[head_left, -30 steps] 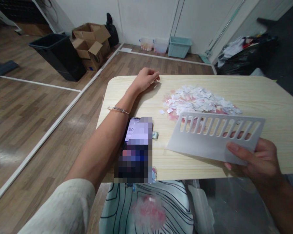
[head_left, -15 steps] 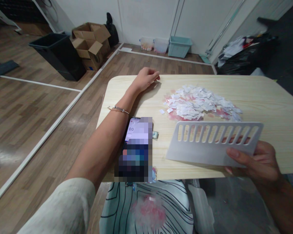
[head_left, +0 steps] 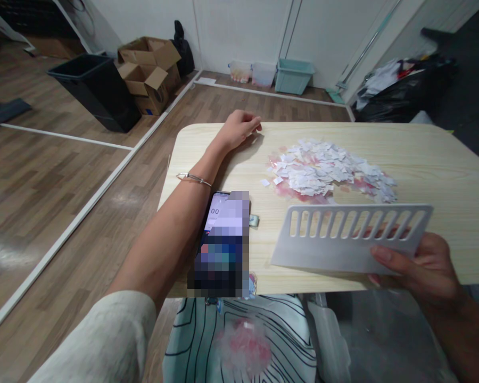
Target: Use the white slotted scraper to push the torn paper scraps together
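Note:
My right hand (head_left: 427,266) grips a white plastic plate (head_left: 335,252) with a row of slots along its upper side. Thumb on the near face, fingers behind, it holds the plate tilted over the table's front part. Just beyond lies a spread pile of small white paper pieces (head_left: 323,167), mixed with pinkish clear pieces. At the table's far left, my left hand (head_left: 241,127) rests on its side with loosely bent fingers, holding nothing that I can see. Beside my left forearm lies a phone (head_left: 219,213), partly blurred out.
The light wooden table (head_left: 443,170) has rounded corners. A small tag-like item (head_left: 254,220) lies right of the phone. Below the front edge are a striped cloth (head_left: 191,340) with a pink clump (head_left: 247,346) and a clear bin (head_left: 383,340). A black bin (head_left: 99,96) and cardboard boxes (head_left: 155,88) stand on the floor.
The slotted plate's top edge has dipped slightly toward me, showing a little more of the pile's near edge. My left hand and the pile have not moved.

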A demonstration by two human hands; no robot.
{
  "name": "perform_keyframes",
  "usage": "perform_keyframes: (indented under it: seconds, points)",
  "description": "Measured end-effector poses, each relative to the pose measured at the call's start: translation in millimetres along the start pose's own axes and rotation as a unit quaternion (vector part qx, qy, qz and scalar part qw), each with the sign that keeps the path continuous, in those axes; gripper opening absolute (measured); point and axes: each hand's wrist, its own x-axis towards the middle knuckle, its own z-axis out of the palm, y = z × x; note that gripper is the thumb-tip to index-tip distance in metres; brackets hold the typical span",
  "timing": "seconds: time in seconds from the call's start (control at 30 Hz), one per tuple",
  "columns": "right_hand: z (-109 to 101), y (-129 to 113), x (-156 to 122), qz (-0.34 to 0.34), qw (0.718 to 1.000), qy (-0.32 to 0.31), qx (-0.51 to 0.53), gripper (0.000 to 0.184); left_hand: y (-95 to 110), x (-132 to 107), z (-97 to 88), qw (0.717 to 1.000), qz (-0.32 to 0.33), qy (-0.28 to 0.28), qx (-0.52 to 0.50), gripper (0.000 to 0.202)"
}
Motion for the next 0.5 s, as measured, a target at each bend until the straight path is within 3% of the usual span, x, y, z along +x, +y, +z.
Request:
perform_keyframes:
  seconds: [0.37,0.5]
  points:
    - [-0.2,4.2,4.7,-0.013,1.000,-0.004,0.018,0.031,-3.6,1.4,0.1,1.000,0.012,-0.001,-0.013,0.026]
    - [-8.3,12.3,11.1,-0.018,1.000,-0.011,0.015,0.038,-2.5,1.2,-0.1,1.000,0.012,-0.007,-0.007,0.027]
